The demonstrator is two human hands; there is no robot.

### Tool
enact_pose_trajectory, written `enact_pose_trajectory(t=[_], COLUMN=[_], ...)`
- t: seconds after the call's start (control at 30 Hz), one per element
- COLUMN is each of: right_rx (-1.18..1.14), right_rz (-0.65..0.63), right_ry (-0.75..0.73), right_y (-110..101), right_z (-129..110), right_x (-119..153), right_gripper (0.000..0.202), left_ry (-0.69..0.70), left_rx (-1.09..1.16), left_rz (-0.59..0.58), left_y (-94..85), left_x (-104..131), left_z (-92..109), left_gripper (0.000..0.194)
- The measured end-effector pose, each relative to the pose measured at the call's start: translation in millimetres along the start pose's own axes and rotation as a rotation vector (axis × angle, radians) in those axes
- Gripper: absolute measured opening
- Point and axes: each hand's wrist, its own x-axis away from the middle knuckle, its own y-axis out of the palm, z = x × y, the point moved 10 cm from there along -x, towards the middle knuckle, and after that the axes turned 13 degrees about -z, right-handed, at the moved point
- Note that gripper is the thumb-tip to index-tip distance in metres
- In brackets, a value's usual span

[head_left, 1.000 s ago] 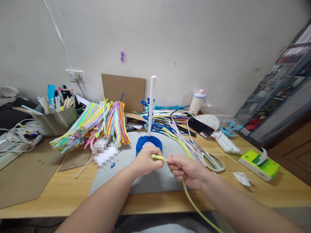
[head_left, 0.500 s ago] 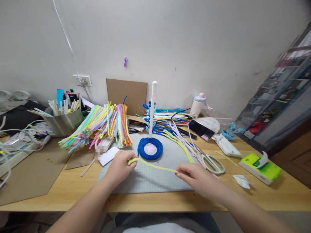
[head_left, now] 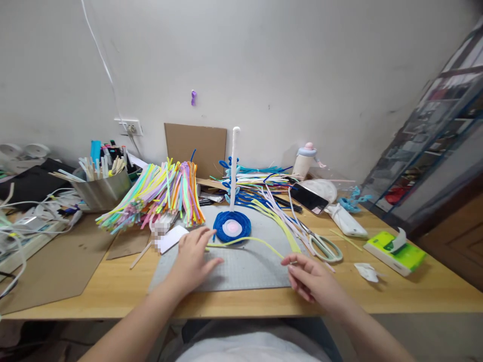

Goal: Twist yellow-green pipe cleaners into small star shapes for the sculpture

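A thin yellow pipe cleaner [head_left: 261,240] arcs over the grey cutting mat [head_left: 245,276] between my two hands. My right hand [head_left: 311,279] pinches its right end between thumb and forefinger, the other fingers loosely curled. At its other end my left hand [head_left: 194,259] is open over the mat, thumb spread from the fingers; whether a fingertip still touches the pipe cleaner is hard to see. Just behind stands a blue coiled base [head_left: 222,235] with a pale pink centre, an upright white fuzzy stem [head_left: 234,171] and blue loops near the stem.
Bundled colourful pipe cleaners [head_left: 151,196] lie left, beside a metal pot [head_left: 101,191] of sticks. Loose yellow strands [head_left: 289,234], scissors [head_left: 328,250], a phone [head_left: 309,198] and a green tissue pack [head_left: 396,251] are on the right. Cardboard [head_left: 194,148] leans on the wall.
My left hand has opened, its fingers spreading off the pipe cleaner's left end. The pipe cleaner now bows upward toward the blue base. My right hand keeps its end, fingers looser.
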Motion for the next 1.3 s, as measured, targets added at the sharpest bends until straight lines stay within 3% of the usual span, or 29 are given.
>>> enact_pose_trajectory(t=[0.07, 0.17, 0.2, 0.27, 0.33, 0.4, 0.5, 0.6, 0.67, 0.77, 1.0, 1.17, 1.3], right_rx=[0.005, 0.041, 0.061, 0.107, 0.115, 0.085, 0.241, 0.715, 0.898, 1.003, 1.106, 1.097, 1.031], right_rz=[-0.024, -0.077, -0.09, -0.103, -0.112, -0.081, 0.14, 0.442, 0.474, 0.429, 0.455, 0.527, 0.579], right_ry=[-0.015, -0.086, -0.12, -0.167, -0.157, -0.108, -0.114, -0.163, -0.119, -0.118, -0.169, -0.113, -0.12], right_y=[14, 40, 47, 57, 57, 42, -14, -69, -88, -95, -86, -92, -103], right_z=[-4, -21, -28, -37, -36, -27, -26, -46, -50, -59, -85, -78, -82], right_x=[3, 15, 20, 29, 31, 27, 16, 5, -15, -54, -134, -162, -165], right_gripper=[0.028, 0.024, 0.023, 0.022, 0.027, 0.034, 0.035, 0.022, 0.02, 0.019, 0.017, 0.01, 0.019], left_ry=[0.111, 0.378, 0.438, 0.476, 0.445, 0.42, 0.42, 0.416, 0.414, 0.388, 0.27, 0.319, 0.281], left_rx=[0.116, 0.254, 0.289, 0.364, 0.43, 0.449, 0.445, 0.504, 0.543, 0.548, 0.455, 0.63, 0.815], left_rz=[-0.012, -0.147, -0.2, -0.244, -0.227, -0.189, -0.145, -0.085, -0.034, 0.027, 0.153, 0.12, 0.052], left_y=[-4.3, 1.2, 5.6, 12.2, 16.3, 17.6, 14.4, 6.7, 3.0, 2.8, -3.8, -9.7, -3.9], left_x=[2, 3, 4, 3, 1, 4, 11, 16, 19, 22, 22, 16, 10], left_z=[46, 123, 140, 157, 155, 148, 141, 136, 133, 129, 108, 95, 84], left_gripper=[0.05, 0.05, 0.048, 0.042, 0.035, 0.029, 0.024, 0.022, 0.02, 0.02, 0.027, 0.032, 0.026])
